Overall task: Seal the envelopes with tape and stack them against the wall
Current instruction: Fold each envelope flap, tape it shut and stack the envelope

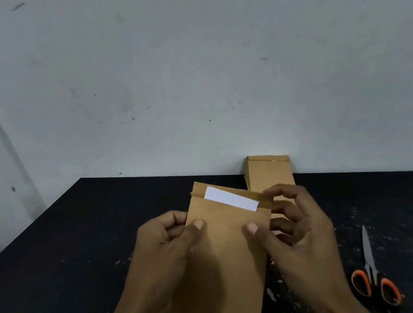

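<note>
Brown envelope [226, 257] held between left hand [165, 249] and right hand [295, 226].

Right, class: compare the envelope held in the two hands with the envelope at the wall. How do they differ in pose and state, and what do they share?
The held envelope is gripped by the left hand and right hand; the envelope at the wall is untouched. The held one's flap is open, showing white paper; the wall one's flap is folded down. The held one is nearer the camera; the other touches the wall. Both are brown paper.
</note>
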The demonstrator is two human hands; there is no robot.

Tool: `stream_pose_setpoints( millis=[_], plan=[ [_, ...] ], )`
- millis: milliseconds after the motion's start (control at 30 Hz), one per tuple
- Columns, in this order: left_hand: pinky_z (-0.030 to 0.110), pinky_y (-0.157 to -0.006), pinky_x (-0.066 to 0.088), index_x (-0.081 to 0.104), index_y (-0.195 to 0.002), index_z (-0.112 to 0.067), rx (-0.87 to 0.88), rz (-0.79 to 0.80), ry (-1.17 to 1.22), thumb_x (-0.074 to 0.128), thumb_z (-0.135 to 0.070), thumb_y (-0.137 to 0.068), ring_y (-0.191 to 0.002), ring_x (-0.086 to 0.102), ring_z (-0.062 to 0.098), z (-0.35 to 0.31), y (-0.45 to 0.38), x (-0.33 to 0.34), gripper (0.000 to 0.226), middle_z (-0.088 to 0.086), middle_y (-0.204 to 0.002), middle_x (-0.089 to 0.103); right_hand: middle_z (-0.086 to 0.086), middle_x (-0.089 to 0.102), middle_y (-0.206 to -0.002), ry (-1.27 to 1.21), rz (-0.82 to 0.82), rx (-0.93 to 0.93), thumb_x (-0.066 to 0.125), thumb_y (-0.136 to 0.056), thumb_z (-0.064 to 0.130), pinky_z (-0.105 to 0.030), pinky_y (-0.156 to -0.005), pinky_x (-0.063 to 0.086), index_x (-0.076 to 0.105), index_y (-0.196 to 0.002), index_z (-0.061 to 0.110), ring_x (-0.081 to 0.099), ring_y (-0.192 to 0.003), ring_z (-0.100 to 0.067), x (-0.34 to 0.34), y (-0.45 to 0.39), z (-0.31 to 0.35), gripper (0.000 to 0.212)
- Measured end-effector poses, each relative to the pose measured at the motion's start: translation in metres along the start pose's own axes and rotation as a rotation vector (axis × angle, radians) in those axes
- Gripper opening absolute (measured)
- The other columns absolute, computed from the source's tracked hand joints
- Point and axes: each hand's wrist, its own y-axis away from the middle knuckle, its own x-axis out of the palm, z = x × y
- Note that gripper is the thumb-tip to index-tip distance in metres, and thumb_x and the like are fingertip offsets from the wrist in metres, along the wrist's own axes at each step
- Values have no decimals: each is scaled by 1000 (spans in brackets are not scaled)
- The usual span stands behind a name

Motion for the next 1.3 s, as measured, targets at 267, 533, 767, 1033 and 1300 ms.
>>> stream_pose_setpoints(
  millis=[267, 533, 767, 1033, 1300],
  plan=[
    [27, -78, 51, 74, -102, -21, 84, 154, 35, 59, -24, -92, -88, 72, 10, -22, 5, 13, 18, -6, -95, 77, 25, 72, -98, 7, 95, -47, 77, -78, -4, -14, -71, 56, 75, -100, 25, 66, -97, 4, -22, -3, 13, 36],
    [26, -72, 50, 77, -87, -24, 121, 99, 143, 58, -46, -77, -83, 69, 9, -27, 0, 22, 31, -5, -89, 73, 16, 75, -93, -74, 161, -26, 79, -74, -2, -19, -68, 58, 78, -93, 21, 71, -89, -4, -28, 1, 21, 29],
    [18, -61, 50, 76, -77, -19, 193, 186, 167, 59, -35, -86, -69, 66, 7, -35, 5, 25, 25, -1, -75, 70, 2, 77, -91, -62, 201, 2, 83, -59, 20, -25, -63, 58, 81, -82, 21, 72, -80, -15, -30, 3, 28, 23],
    [16, -59, 47, 73, -74, -17, 244, 207, 171, 58, -22, -95, -63, 61, 5, -36, 10, 28, 26, -3, -66, 65, 4, 76, -83, -18, 279, 143, 87, -64, 3, -15, -58, 52, 80, -80, 12, 69, -72, -4, -32, 4, 37, 19],
    [24, -68, 52, 75, -80, -17, 216, 194, 205, 60, -31, -87, -74, 66, 12, -32, 9, 29, 22, 3, -80, 71, -7, 77, -81, -19, 236, 249, 87, -64, 1, -25, -62, 58, 79, -78, 9, 71, -71, -15, -37, 5, 37, 18]
  ],
)
